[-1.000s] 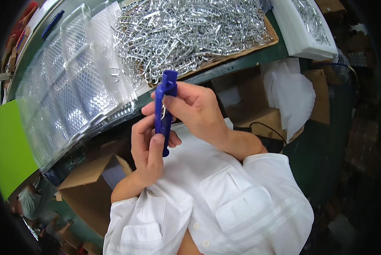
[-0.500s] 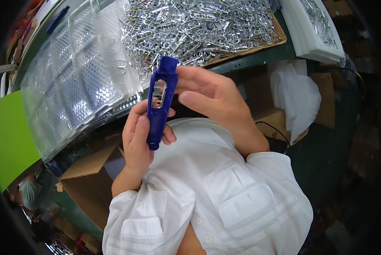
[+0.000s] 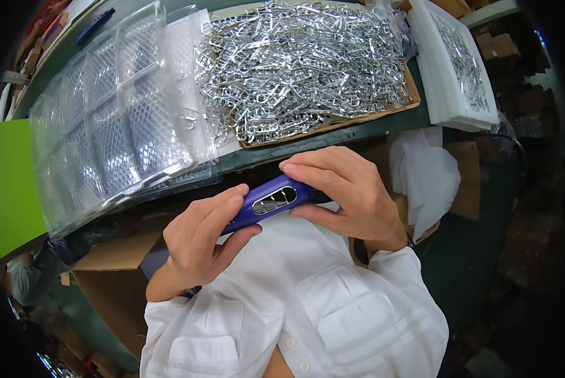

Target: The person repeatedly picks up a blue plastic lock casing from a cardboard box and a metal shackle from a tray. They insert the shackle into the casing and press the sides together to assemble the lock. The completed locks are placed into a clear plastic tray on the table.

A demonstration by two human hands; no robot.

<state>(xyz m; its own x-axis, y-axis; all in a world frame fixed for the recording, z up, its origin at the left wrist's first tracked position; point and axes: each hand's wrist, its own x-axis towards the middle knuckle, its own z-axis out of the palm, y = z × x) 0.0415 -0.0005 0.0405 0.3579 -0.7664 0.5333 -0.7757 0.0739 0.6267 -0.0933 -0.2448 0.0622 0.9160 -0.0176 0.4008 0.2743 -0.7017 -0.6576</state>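
A long blue plastic housing (image 3: 244, 217) lies slantwise between my two hands, in front of my white shirt, its right end higher. An oval silver metal frame with crossbars (image 3: 274, 200) sits in the opening on its upper face. My left hand (image 3: 198, 236) grips the lower left end, fingers along the top and thumb below. Around the right end closes my right hand (image 3: 351, 192), its fingertips on the upper edge and its thumb underneath. Both ends of the housing are partly hidden by the hands.
Beyond my hands, a cardboard tray (image 3: 333, 120) is heaped with silver metal frames. Clear plastic compartment trays (image 3: 128, 126) lie to its left, and white foam (image 3: 443, 69) bearing metal pieces stands at right. An open cardboard box (image 3: 109, 271) is at lower left.
The housing has turned from nearly upright to a slant toward the right. My right hand has come onto its right end, and my left hand has shifted its grip around the other end.
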